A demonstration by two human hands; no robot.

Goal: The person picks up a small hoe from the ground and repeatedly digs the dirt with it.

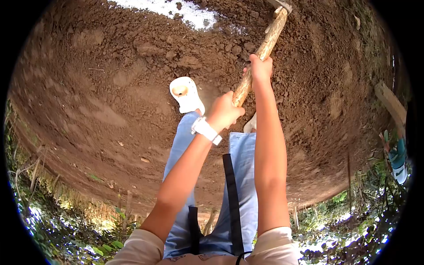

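Note:
A wooden handle [271, 37] runs slantwise from between my hands up to a metal tool head [282, 5] at the top edge, only partly in view. My left hand [224, 110], with a white watch on its wrist, is closed round the handle's lower end. Further up the shaft, my right hand [260, 68] grips it too, with the arm stretched forward. Under and around the tool lies loose, clumpy brown soil [309, 75]. Whatever part of the tool head touches is cut off by the frame.
My white shoe [187, 95] stands on the soil left of the handle; the other shoe [251, 123] is mostly hidden by my right arm. A white patch [198, 17] lies at the top. At the right edge are a log [391, 104] and part of a person [399, 161]. Plants line the lower corners.

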